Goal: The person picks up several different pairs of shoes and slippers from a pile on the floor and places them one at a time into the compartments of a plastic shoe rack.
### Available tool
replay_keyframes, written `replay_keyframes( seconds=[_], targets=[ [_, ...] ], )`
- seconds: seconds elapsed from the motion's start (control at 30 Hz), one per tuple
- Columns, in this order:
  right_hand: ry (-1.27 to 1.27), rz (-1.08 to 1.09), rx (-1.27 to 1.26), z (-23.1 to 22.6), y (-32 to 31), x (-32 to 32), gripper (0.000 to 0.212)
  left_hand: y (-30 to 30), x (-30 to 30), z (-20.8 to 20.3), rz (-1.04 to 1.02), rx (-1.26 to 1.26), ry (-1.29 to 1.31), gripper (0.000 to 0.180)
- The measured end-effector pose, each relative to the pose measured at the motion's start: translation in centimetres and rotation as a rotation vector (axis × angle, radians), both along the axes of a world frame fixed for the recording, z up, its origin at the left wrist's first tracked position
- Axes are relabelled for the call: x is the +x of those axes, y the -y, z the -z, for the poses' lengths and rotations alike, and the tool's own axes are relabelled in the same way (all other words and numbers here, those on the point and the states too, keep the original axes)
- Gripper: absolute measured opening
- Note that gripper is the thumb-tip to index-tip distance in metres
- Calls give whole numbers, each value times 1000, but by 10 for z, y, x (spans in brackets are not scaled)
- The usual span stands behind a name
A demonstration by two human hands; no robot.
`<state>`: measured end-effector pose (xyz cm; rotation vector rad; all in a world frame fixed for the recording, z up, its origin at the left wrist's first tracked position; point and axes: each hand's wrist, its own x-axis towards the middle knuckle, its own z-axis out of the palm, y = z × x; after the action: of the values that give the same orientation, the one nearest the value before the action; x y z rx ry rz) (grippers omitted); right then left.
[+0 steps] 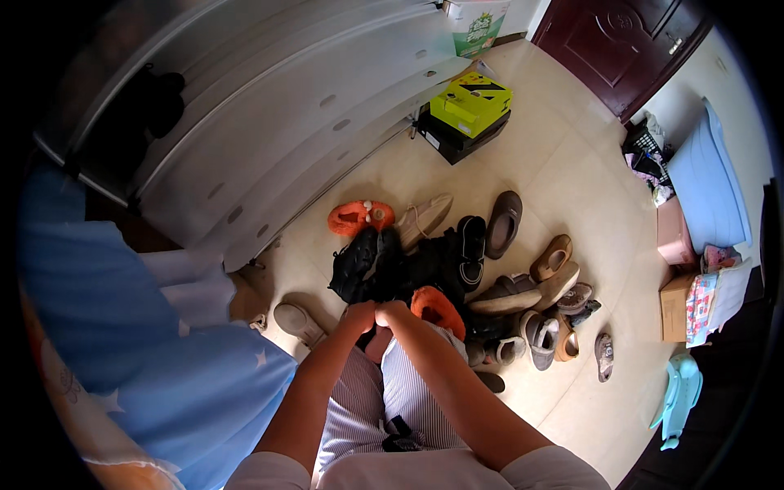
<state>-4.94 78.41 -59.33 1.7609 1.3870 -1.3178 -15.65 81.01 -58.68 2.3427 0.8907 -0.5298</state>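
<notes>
My left hand and my right hand are close together in front of my knees. Both look closed, fingers curled away from view, so whatever they hold, if anything, is hidden. Just beyond them lies a pile of black shoes. An orange fuzzy slipper is right beside my right hand. To the left of my left hand rests a beige shoe. Farther off are another orange slipper, a beige canvas shoe and a dark brown clog.
More shoes and fur-lined slippers spread to the right. A grey cabinet stands left, above a blue bedspread. Yellow-green and black shoeboxes are stacked ahead. Along the right wall are a blue tub and a cardboard box.
</notes>
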Motion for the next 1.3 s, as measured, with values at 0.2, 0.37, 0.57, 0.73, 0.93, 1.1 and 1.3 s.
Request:
replay_keyframes(
  seconds=[0.2, 0.37, 0.57, 0.73, 0.93, 1.1, 1.3],
  targets=[
    [-73, 116, 80, -32, -13, -13, 32, -9, -27, 40, -74, 122, 66, 16],
    [-11, 47, 209, -65, -9, -2, 34, -11, -18, -15, -39, 149, 294, 12],
    [-18, 245, 889, -115, 17, -12, 42, -12, -30, -96, -51, 398, 773, 6],
    [-247, 388, 1275, -171, 48, -33, 74, -9, -50, -161, -7, 535, 840, 8],
    [-520, 617, 1225, -199, 46, -55, 86, -24, -69, -237, -109, 682, 921, 16],
    [-416, 424, 1379, -250, 30, -71, 102, -25, -74, -286, -175, 772, 962, 15],
    [-528, 480, 1561, -264, 19, -85, 88, -16, -61, -342, -16, 896, 1058, 15]
  ],
)
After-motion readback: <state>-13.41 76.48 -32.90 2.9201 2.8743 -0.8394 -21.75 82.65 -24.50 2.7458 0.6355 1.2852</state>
